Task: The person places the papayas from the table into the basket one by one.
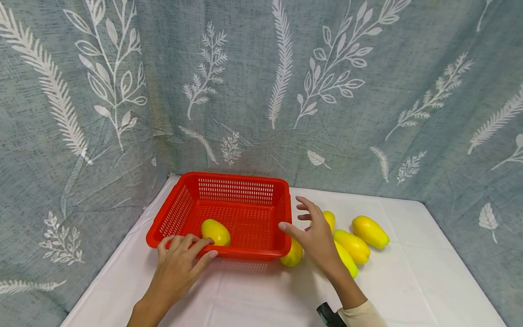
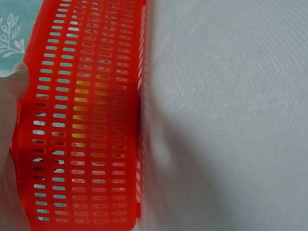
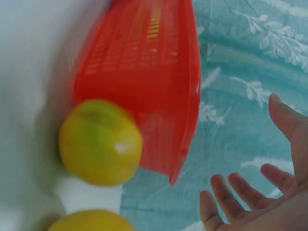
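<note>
My left hand (image 1: 178,269) grips the front rim of a red plastic basket (image 1: 253,252), its fingers over the rim and its thumb outside. One yellow fruit (image 1: 215,232), smooth and oval, lies in the basket near those fingers. In the left wrist view, yellow shows through the slots of the basket wall (image 2: 91,202). Just right of the basket, my right hand (image 1: 320,238) hovers with fingers spread and holds nothing. Below that hand, a yellow-green fruit (image 3: 100,143) sits against the basket's outer corner in the right wrist view.
More papaya-like yellow fruits lie right of my right hand, among them one at the back (image 1: 370,232) and one in the middle (image 1: 352,246). My right forearm partly covers others. A white cloth (image 1: 412,272) covers the table; a patterned curtain (image 1: 253,113) hangs behind.
</note>
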The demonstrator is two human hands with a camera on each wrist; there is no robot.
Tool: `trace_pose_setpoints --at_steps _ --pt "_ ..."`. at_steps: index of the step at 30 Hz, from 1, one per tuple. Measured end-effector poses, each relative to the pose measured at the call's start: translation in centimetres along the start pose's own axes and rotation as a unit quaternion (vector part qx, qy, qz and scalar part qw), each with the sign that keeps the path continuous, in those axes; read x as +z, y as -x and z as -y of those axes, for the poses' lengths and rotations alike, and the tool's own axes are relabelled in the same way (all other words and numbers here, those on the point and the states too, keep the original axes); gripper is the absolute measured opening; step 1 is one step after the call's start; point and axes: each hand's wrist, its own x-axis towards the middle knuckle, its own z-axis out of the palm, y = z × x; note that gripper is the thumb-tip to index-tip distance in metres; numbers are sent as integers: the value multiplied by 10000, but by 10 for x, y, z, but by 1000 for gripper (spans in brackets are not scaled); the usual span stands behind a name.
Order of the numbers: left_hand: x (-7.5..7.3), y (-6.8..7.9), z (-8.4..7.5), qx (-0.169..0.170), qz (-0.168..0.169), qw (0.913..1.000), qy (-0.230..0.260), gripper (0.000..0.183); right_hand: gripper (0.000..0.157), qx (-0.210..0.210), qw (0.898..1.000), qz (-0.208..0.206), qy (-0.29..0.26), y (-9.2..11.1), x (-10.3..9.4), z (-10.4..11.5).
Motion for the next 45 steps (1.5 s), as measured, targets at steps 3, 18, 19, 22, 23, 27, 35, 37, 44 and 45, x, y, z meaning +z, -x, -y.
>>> trace_pose_setpoints --at_steps 3,18,19,22,23,27,35,37,44,45 --pt "-1 1 0 -113 98 9999 -1 32 79 109 9999 -49 119 0 -8 -5" --pt "-1 0 -1 -18 42 10000 -27 32 83 621 9969 -336 357 10 -49 -41" --pt "-1 0 -1 -11 37 10000 -30 32 83 655 9964 -355 402 11 -51 -44" --pt "0 0 -1 0 30 10000 -38 32 84 795 9949 -380 487 14 -57 -51" --pt "0 0 -1 6 28 10000 -39 32 84 840 9945 -393 496 15 -59 -53" --pt "1 0 0 25 5 10000 -42 32 85 954 9932 -424 506 20 -65 -61" --pt "0 0 0 -7 -19 10000 22 32 83 929 9931 -472 533 28 -71 -72" --pt "0 0 0 -25 -1 10000 31 32 83 903 9934 -492 501 30 -72 -75" --pt "0 0 -1 -113 109 9999 37 30 80 791 9938 -542 557 37 -72 -82" --pt "0 -1 -2 -105 109 9999 39 30 80 825 9935 -530 584 39 -72 -82"
